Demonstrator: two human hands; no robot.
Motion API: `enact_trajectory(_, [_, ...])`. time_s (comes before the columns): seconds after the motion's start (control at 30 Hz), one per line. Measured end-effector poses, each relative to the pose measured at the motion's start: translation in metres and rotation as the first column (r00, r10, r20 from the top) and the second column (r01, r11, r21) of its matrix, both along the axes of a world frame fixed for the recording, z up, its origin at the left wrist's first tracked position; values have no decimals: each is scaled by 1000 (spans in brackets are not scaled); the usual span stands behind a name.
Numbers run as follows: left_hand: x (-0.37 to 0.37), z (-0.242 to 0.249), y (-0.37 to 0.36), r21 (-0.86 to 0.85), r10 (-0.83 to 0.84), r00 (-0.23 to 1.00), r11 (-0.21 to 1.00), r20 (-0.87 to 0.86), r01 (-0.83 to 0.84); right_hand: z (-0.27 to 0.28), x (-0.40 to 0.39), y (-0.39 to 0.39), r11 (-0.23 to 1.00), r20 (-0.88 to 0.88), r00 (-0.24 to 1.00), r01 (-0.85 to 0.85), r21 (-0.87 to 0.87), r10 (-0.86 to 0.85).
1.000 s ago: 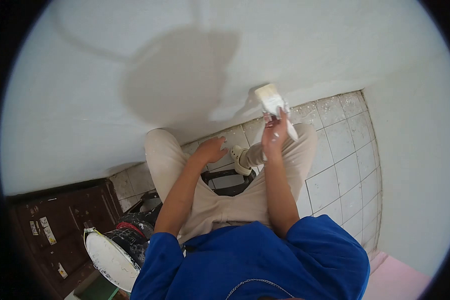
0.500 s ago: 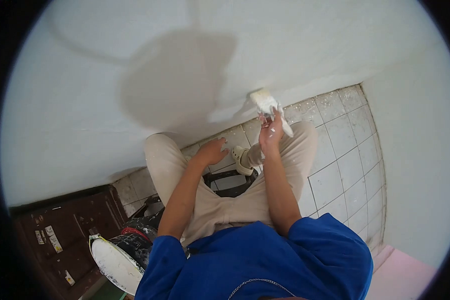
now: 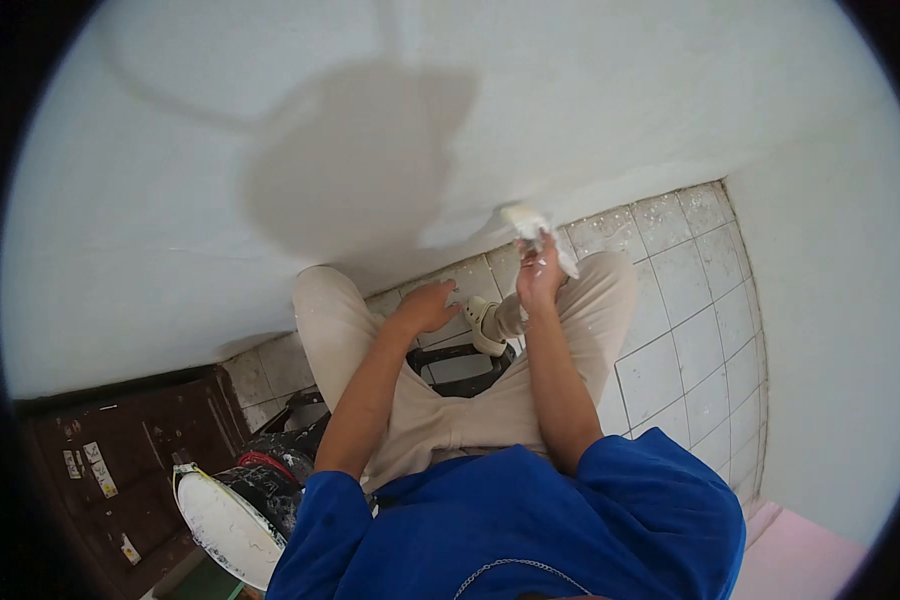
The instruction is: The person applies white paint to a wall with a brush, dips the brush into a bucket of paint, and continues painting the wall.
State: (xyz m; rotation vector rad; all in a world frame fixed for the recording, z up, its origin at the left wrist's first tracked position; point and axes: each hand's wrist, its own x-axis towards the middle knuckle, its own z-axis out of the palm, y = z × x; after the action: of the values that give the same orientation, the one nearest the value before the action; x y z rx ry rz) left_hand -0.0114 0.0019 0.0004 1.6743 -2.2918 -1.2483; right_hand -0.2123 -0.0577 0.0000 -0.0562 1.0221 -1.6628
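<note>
My right hand [image 3: 539, 276] is closed round a white, paint-covered paintbrush [image 3: 532, 224]; white smears mark its fingers. The bristle end points at the lower part of the white wall [image 3: 610, 110] and looks to be touching it, just above the floor line. My left hand [image 3: 428, 307] hangs between my knees with nothing in it, its fingers loosely bent and apart.
Below the wall runs a tiled floor [image 3: 682, 325] spotted with white paint. Under me is a dark stool or frame [image 3: 460, 368]. A paint-stained bucket with a white top [image 3: 225, 525] stands at my left, near a brown wooden door [image 3: 135, 450].
The paintbrush and my right hand have shifted slightly down, the brush end nearer the floor. My left hand stays in nearly the same place.
</note>
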Motion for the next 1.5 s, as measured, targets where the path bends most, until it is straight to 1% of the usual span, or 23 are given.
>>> enact_trajectory(0.07, [-1,3,1,4,-13,999,1000,37,13,-20,12,-18,997,-11,998,-69,19,69])
enact_trajectory(0.13, [0,-3,3,-6,-20,998,1000,52,20,-10,22,-29,993,-13,993,-117,25,117])
enact_trajectory(0.23, [8,-8,6,2,-22,997,1000,67,22,17,12,-9,974,93,970,-219,-54,223])
enact_trajectory(0.27, [8,-10,4,2,-23,998,1000,62,23,30,10,-1,969,71,970,-224,-107,232])
enact_trajectory(0.37, [4,6,-1,-7,-18,999,1000,36,18,60,10,12,987,-14,992,-126,-97,125])
enact_trajectory(0.47, [0,-1,0,-13,11,1000,1000,-12,-11,3,2,5,994,5,998,-56,89,56])
enact_trajectory(0.57, [-1,-2,2,5,-3,999,1000,32,3,-6,24,-21,992,-44,991,-127,27,128])
enact_trajectory(0.6, [1,-1,-1,4,-6,999,1000,42,6,9,24,-19,985,-46,984,-174,12,174])
enact_trajectory(0.7, [9,-4,3,14,-7,998,1000,63,6,37,19,10,952,37,965,-251,-177,261])
enact_trajectory(0.73, [11,-8,3,-3,4,999,1000,51,-4,53,20,17,954,46,968,-237,-182,249])
enact_trajectory(0.83, [6,-7,-3,24,-6,1000,1000,13,6,30,17,12,990,4,993,-121,-67,121])
enact_trajectory(0.87, [4,-3,-6,37,-19,1000,999,10,19,14,13,8,990,57,989,-137,17,136])
enact_trajectory(0.97, [-2,3,-2,38,-45,996,998,76,42,4,23,-16,986,53,988,-149,76,146])
enact_trajectory(1.07, [4,-14,4,-25,-49,998,998,31,50,39,19,3,973,81,970,-223,-61,227])
enact_trajectory(1.1, [7,-10,5,-22,-40,999,999,34,41,49,17,10,966,82,965,-241,-94,249])
enact_trajectory(1.13, [8,-7,3,-22,-29,999,999,29,29,56,14,14,969,76,971,-215,-118,225])
enact_trajectory(1.23, [3,0,-4,25,-23,999,999,41,22,58,13,12,997,40,997,-57,-47,58])
enact_trajectory(1.27, [2,3,-8,41,-29,998,999,59,27,40,10,5,998,76,995,-62,-6,62])
enact_trajectory(1.3, [0,3,-8,24,-33,997,999,67,31,7,7,-4,997,113,992,-69,31,65])
enact_trajectory(1.33, [-1,2,-7,5,-36,996,999,77,36,-10,5,-12,995,151,986,-77,65,67])
enact_trajectory(1.43, [0,-8,1,-67,-26,998,997,53,30,0,12,-23,981,124,974,-183,-67,191])
enact_trajectory(1.47, [4,-13,4,-84,-19,999,996,40,23,-5,9,-20,975,161,964,-197,-101,211])
enact_trajectory(1.5, [8,-12,7,-44,-19,999,999,50,21,1,8,-10,973,182,960,-195,-123,215])
